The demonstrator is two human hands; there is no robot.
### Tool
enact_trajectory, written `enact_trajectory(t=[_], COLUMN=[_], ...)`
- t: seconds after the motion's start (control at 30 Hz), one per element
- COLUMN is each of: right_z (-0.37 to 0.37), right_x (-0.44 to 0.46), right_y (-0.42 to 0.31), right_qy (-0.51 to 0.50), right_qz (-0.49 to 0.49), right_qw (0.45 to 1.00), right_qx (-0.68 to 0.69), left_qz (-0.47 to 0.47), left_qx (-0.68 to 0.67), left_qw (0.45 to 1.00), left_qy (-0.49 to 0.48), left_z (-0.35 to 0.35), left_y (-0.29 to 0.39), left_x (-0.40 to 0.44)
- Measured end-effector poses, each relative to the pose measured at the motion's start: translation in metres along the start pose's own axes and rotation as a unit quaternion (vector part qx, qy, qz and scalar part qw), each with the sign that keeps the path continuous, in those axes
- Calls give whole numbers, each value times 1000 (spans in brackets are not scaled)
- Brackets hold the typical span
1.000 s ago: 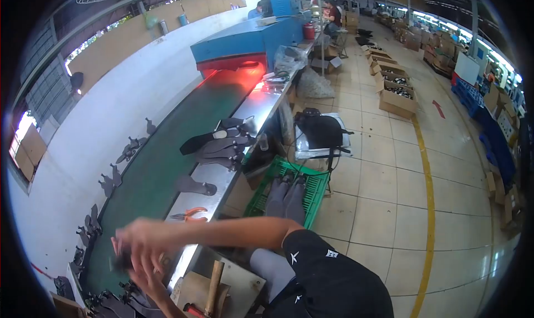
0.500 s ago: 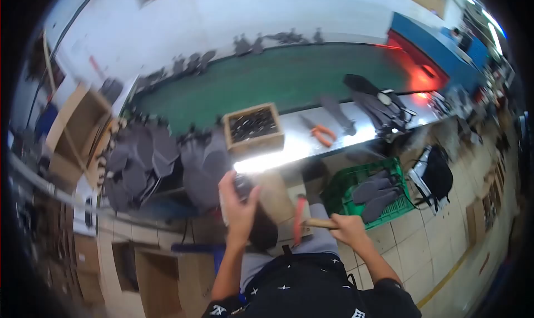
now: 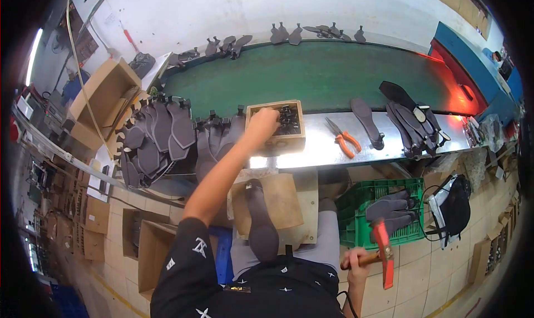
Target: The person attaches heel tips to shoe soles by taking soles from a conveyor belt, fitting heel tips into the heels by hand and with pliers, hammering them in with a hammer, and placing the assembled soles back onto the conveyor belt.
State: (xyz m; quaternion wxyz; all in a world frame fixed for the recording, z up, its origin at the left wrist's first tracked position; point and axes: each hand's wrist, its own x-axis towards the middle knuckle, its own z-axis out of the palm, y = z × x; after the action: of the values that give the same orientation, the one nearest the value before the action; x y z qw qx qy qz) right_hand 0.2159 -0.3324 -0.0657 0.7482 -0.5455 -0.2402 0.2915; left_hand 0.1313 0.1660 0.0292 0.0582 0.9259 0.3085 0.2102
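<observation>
My left hand (image 3: 266, 123) reaches down into a wooden box (image 3: 276, 145) of small black pieces (image 3: 289, 119). Its fingers are curled together; what they pinch is hidden. Low on the right, my right hand (image 3: 356, 262) grips the wooden handle of a hammer with a red head (image 3: 384, 253), held out beside my thigh. A dark grey shoe sole (image 3: 262, 229) lies lengthwise in front of me, partly over a tan sheet (image 3: 289, 201) on a pale board (image 3: 309, 207), its wide end toward my body. Neither hand touches it.
Orange-handled pliers (image 3: 344, 138) and more soles (image 3: 409, 120) lie on the metal ledge (image 3: 322, 156). Piled soles (image 3: 158, 134) stand left. Behind runs a green conveyor belt (image 3: 311, 73). A green crate (image 3: 350, 223) with soles and a black bag (image 3: 455, 204) are at right.
My left hand has moved from near the board up into the wooden box. My right hand has carried the hammer outward, right and down. The sole now lies in full view.
</observation>
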Motion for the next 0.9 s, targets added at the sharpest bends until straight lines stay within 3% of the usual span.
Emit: enact_trajectory(t=[0.07,0.2,0.33,0.47,0.5,0.63,0.77,0.87,0.9], right_z=[26,29,29,51,58,74,125,140,137], right_x=[29,76,102,112,119,129,137,140,144], right_y=[-30,-36,-42,-76,-83,-103,-123,-139,-138], right_qy=[13,9,14,-19,-40,-85,-130,-134,-170], right_qz=[53,91,30,-48,-112,-55,-129,-102,-94], right_qw=[997,989,999,997,990,994,983,986,981], right_qx=[52,115,-23,-63,-81,-37,9,2,15], left_qz=[-15,32,103,67,57,-29,-40,-167,-150], left_qx=[39,5,11,60,33,-128,-150,-477,-546], left_qw=[991,992,994,996,998,990,985,859,819], left_qy=[-124,-124,30,-27,-14,44,70,79,95], left_z=[12,14,25,20,20,17,17,-46,-61], left_y=[-10,-15,-4,-1,-2,-19,-33,23,41], left_x=[23,28,5,7,8,17,9,-13,-28])
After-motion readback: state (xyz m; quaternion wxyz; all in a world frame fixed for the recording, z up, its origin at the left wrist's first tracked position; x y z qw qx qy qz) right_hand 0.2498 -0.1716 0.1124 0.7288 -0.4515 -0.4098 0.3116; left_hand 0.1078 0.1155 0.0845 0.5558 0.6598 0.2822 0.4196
